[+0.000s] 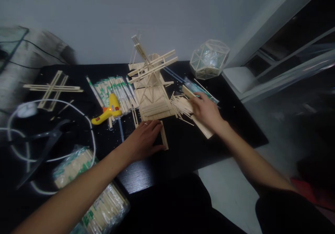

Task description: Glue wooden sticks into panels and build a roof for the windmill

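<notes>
My left hand [146, 136] rests low over the black table, thumb and fingers spanning a narrow strip of joined wooden sticks [164, 140] at its two ends. My right hand [205, 110] is closed on a small flat block of sticks [187, 91], raised at its far end. Under that hand lies a flat stick panel [203, 126], beside a heap of loose short sticks [181, 105]. Between and beyond the hands stands a windmill model [150, 73] built of sticks, with crossed blades, on a stick base [157, 110].
A yellow glue gun [108, 110] lies by wrapped chopsticks [115, 87]. At left are a stick cross [53, 88], a white cable [49, 101] and dark pliers [52, 136]. A packed chopstick bundle [104, 206] lies in front; a faceted stick ball [209, 59] stands back right.
</notes>
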`<state>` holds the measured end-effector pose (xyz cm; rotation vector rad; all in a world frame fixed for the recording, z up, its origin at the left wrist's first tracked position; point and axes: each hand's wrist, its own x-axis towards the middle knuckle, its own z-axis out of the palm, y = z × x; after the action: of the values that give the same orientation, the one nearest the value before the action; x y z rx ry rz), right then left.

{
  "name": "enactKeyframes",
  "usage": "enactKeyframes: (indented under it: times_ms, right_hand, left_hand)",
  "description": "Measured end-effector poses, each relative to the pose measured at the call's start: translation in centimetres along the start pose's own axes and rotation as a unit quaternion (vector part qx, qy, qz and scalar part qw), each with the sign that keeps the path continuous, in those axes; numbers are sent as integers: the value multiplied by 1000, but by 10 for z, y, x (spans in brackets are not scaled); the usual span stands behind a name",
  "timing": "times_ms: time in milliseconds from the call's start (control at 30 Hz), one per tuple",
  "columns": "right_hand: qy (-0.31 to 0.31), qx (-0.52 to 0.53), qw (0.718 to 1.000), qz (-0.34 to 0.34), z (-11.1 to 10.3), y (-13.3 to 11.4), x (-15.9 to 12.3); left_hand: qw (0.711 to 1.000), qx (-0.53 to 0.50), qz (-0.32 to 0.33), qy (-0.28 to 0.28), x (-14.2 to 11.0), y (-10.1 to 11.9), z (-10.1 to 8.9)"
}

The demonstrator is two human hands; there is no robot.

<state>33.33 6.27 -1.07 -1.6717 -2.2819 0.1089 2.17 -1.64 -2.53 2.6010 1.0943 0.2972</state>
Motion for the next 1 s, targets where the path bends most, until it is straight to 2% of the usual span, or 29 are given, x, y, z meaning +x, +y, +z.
enactKeyframes:
  times_ms: [267, 400, 600, 733, 833, 900, 1000]
  right_hand:
    - [-20, -30, 999, 16, 16, 6, -2]
    - [-10, -14, 1000, 14, 19, 5, -3]
    - [4, 40, 999, 16, 22, 3, -2]
    - [8, 44, 998, 34, 18, -4, -4]
    - [-11, 30, 997, 69, 15, -8, -5]
    - [-38, 41, 994, 91, 13, -9, -5]
    - [-52, 48, 992, 108, 15, -7, -3]
  left_hand:
    - [1000, 3, -8, -8, 0, 1, -1]
    - [1000, 3, -13, -5, 0, 1, -1]
    - [1000, -5, -8, 14, 0, -1, 2]
    - [998, -19, -16, 59, 3, -1, -1]
    - [993, -33, -40, 102, 4, -1, -20]
    - [989, -45, -78, 115, 2, -3, -43]
    - [983, -37, -151, 101, -8, -13, -81]
